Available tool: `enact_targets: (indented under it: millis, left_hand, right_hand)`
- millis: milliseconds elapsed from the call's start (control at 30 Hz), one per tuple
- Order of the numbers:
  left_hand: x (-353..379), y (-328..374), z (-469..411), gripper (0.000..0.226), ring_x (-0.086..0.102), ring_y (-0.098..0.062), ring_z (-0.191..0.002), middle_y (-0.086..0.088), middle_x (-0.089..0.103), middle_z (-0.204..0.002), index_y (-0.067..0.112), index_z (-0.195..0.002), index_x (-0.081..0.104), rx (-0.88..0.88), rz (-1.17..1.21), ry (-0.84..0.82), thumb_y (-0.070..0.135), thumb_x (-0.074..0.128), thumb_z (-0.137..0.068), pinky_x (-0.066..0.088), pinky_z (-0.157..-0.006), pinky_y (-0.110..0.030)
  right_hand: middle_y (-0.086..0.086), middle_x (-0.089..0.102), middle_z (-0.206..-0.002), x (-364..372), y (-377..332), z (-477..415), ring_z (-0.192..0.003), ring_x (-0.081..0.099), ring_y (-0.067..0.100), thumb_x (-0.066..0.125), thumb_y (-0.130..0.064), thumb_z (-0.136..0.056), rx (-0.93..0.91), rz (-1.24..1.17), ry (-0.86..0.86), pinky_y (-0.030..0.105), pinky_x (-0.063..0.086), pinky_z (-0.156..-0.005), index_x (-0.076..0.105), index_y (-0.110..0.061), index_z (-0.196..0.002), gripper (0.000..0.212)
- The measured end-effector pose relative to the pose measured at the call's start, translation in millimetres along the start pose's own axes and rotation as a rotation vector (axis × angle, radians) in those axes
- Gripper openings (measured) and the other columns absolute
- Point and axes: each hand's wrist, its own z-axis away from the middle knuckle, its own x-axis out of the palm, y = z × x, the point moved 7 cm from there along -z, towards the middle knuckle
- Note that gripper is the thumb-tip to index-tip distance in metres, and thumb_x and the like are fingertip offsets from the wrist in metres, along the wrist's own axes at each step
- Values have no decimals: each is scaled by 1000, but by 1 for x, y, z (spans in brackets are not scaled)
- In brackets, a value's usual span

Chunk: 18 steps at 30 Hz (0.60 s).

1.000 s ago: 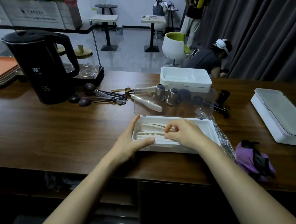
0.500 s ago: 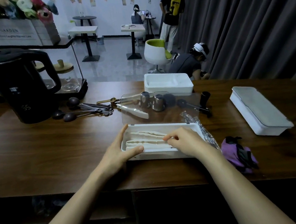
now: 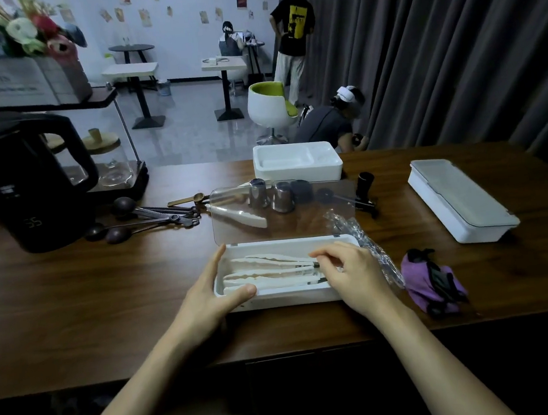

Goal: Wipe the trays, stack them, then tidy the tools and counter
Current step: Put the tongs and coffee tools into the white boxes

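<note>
Nearest the worktop's [image 3: 73, 293] front edge, both hands are at an open white box [image 3: 291, 298]. The left hand [image 3: 207, 294] braces its left end, grip loose: fingers straight along the end wall, thumb laid on the near rim. The right hand [image 3: 353, 276] has its grip closed, fingertips pinching the dark end of the white tongs [image 3: 272, 276] that lie lengthwise inside the box.

The box's clear lid [image 3: 301, 224] stands upright on the far side. Crumpled plastic wrap [image 3: 363, 242] lies just beside the right end, and a purple cloth [image 3: 430, 279] farther right.

Behind the lid lie a loose pair of tongs [image 3: 243, 215] and metal cups [image 3: 281, 196], with dark measuring spoons [image 3: 153, 215] to the left near a black kettle [image 3: 26, 184]. A closed white case [image 3: 459, 199] lies well apart on the right, and a white tray [image 3: 298, 163] sits at the far edge.
</note>
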Motion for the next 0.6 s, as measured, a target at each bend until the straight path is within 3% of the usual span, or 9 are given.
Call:
enact_targets:
  millis: [100,267,367,500,600]
  left_hand:
    - [-10,-2,6,96,35,-1,-143,24,38,-156,63,-150,24,-3,-1,18,63,82,-73,34,-112,-33]
    - [-38,-11,14,95,36,4,-137,31,39,-147,59,-152,26,-27,-6,48,57,82,-76,33,-106,-27]
    - [-67,-21,17,97,32,3,-141,31,35,-151,62,-150,25,-41,-55,52,65,82,-72,31,-110,-29]
    - [-108,-35,20,103,32,0,-144,27,33,-157,62,-150,26,-100,-114,107,77,77,-61,30,-113,-32]
    - [-129,-39,21,105,36,5,-139,40,35,-147,58,-151,28,-91,-131,134,77,76,-60,32,-110,-28]
  right_hand:
    - [-17,72,-100,9,-8,-1,-92,63,2,62,-21,-96,-16,12,0,25,53,-81,77,-29,-103,19]
    - [-20,71,-96,19,-24,-10,-89,63,-2,62,-21,-96,0,-160,8,16,49,-74,77,-31,-102,20]
    - [-24,69,-97,22,-32,-21,-92,62,-5,62,-21,-97,-25,-249,24,8,45,-71,76,-30,-102,17]
    - [-24,70,-98,29,-27,-48,-97,62,-5,61,-29,-99,-28,-335,-1,9,47,-74,75,-28,-105,16]
    - [-21,71,-98,42,-24,-72,-97,62,-5,62,-31,-98,-7,-406,-31,6,45,-76,75,-28,-105,16]
